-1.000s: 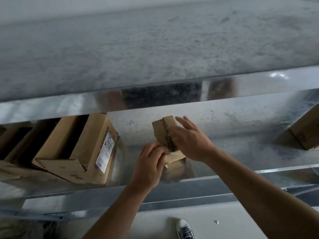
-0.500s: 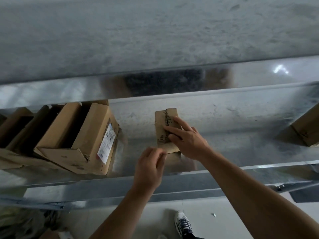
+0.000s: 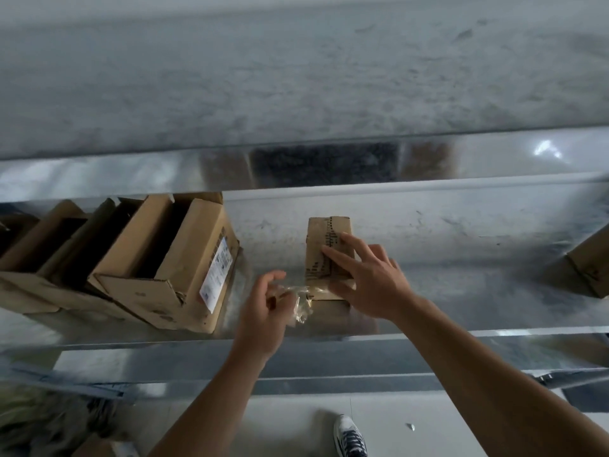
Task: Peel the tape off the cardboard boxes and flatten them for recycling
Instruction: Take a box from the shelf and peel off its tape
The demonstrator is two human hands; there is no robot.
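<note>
A small cardboard box (image 3: 324,245) lies near the middle of a shiny sheet-metal counter (image 3: 461,291). It is a narrow brown block with its long side running away from the camera. Its top face is scuffed and carries a dark printed line of marks down the centre. The right hand (image 3: 369,285) rests on this top face with straight, spread fingers pressing flat, and the thumb lies along the near edge. The left hand (image 3: 263,311) sits just left of the box's near corner, its fingers curled, pinching a crumpled wad of clear, glossy tape (image 3: 298,300). The wrinkled tape reaches across to that corner, though whether it is stuck there cannot be told. To the left on the counter stands a large open box (image 3: 184,268) of smooth tan corrugated board, tilted, with its flaps raised. A white printed label (image 3: 216,272) is stuck on the side that faces the small box. More open boxes (image 3: 39,252) crowd beside it towards the left edge. Another brown box (image 3: 590,268) shows partly at the far right, well apart from the hands. The counter's surface is dull in patches and mirror-like near its front lip. A bright metal band (image 3: 131,173) runs across above it, below a rough, mottled grey wall (image 3: 296,77). Beneath the counter's front edge lies a pale smooth floor (image 3: 296,423), where the toe of a white and dark laced shoe (image 3: 349,437) shows.
</note>
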